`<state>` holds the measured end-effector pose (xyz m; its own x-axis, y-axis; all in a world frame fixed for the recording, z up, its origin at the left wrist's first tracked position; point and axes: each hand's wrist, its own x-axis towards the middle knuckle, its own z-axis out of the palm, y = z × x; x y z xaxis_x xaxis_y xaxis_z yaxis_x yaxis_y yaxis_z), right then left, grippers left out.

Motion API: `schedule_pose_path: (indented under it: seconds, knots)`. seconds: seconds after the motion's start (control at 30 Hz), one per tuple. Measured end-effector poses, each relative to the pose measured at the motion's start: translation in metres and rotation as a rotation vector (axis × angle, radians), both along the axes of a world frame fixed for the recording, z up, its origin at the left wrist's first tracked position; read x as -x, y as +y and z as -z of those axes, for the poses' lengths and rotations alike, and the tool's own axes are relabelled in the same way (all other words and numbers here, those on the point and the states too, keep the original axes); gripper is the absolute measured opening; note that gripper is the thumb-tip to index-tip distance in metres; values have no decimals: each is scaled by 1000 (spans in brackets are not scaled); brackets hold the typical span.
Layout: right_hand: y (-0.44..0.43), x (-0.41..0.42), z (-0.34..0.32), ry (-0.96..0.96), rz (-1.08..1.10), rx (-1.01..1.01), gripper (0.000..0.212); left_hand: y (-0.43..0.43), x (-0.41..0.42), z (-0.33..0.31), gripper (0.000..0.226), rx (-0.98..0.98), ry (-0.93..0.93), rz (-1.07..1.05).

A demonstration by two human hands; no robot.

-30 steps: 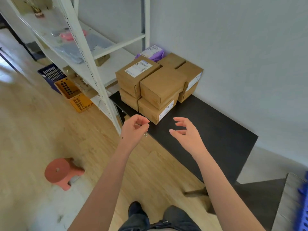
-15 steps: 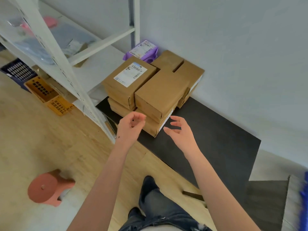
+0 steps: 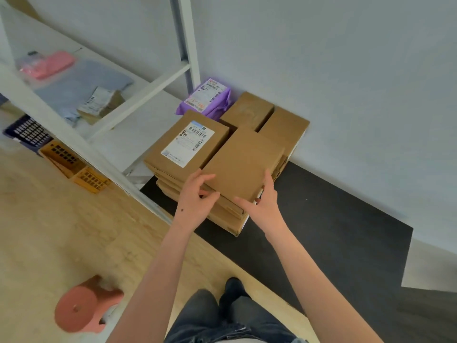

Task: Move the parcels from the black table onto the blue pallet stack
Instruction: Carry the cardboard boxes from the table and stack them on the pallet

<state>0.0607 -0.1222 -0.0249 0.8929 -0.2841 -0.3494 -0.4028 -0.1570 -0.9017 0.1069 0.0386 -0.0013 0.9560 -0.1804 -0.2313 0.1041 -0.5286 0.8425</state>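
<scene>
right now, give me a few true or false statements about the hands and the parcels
1. The left hand and right hand both grip the plain top box. True.
2. The labelled box sits to the right of the plain top box. False: it sits to its left.
3. A purple parcel lies behind the labelled box, by the wall. True.
4. The black table is wholly covered. False: its right part is bare.

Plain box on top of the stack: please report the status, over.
Left grip and right grip hold the plain box at its near corners. Box sits atop the stack on the table. Labelled box close beside it, left; nothing over it.
</scene>
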Motion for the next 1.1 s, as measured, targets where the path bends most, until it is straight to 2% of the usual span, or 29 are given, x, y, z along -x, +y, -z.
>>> schedule_pose_path:
  seconds: [0.17, 0.3, 0.4, 0.5, 0.57, 0.63, 0.73, 0.8, 0.93, 1.1]
  knots:
    - [15, -2, 7, -34, 56, 57, 122, 4, -18, -7, 53, -204, -20, 135]
    - [14, 0, 7, 7, 165, -24, 120, 4, -29, -10, 66, -375, -24, 243]
    - [7, 6, 8, 87, 206, -63, 110, 3, -27, -4, 62, -494, 23, 415]
    - [1, 16, 12, 123, 189, -54, 99, 4, -19, 13, 54, -506, 65, 480]
    - [-3, 21, 14, 139, 192, -120, 96, 6, -17, 26, 56, -403, 116, 449]
    - [-7, 26, 18, 149, 212, -251, 88, 7, -15, 35, 60, -159, 228, 351]
    - [-16, 33, 23, 159, 303, -497, 62, 7, -12, 40, 69, 175, 410, 98]
    - [-21, 37, 26, 153, 306, -570, 54, 6, -10, 42, 73, 251, 465, 28]
    - [-23, 42, 24, 120, 300, -604, 63, 5, -11, 41, 67, 344, 523, 2]
    - [-30, 55, 15, 9, 307, -570, 65, 6, -14, 28, 57, 442, 474, 76]
